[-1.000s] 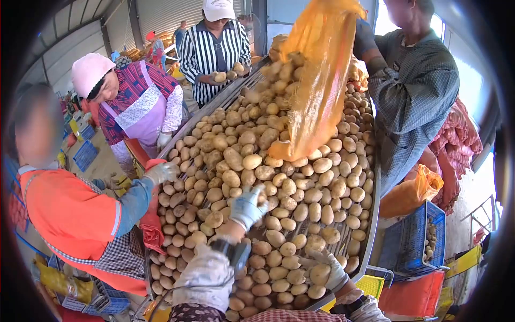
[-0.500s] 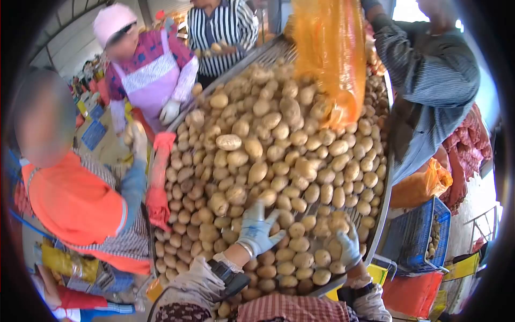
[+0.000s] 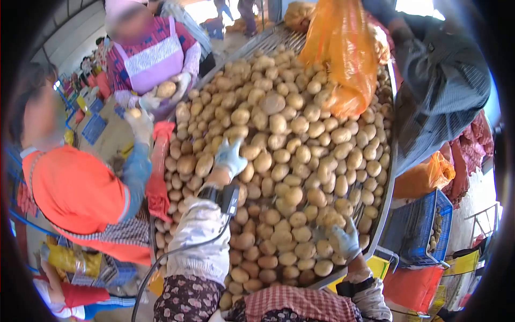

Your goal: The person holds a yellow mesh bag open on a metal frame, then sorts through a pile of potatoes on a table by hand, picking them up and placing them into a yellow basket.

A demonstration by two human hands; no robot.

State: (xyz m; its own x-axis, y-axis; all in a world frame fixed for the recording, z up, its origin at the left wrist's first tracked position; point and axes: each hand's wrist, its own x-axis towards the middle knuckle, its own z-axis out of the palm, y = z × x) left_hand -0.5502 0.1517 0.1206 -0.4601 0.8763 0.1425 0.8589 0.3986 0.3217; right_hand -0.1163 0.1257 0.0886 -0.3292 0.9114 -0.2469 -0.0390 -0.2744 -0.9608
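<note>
Head cam: L hand (image 3: 230,156), fingers spread, touches potatoes (image 3: 292,196) on near side of orange sack (image 3: 343,45); R hand (image 3: 346,241), same side, meets a potato, can't tell if gripped. Step's prob. hand-picking; next calls for closing L fingers. Blue crate (image 3: 410,236), R of sack, holds some potatoes.

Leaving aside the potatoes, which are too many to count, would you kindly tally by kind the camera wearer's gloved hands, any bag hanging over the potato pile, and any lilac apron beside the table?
Gloved hands of the wearer: 2 (left hand, right hand)
Orange bag: 1
Lilac apron: 1
Total: 4
</note>
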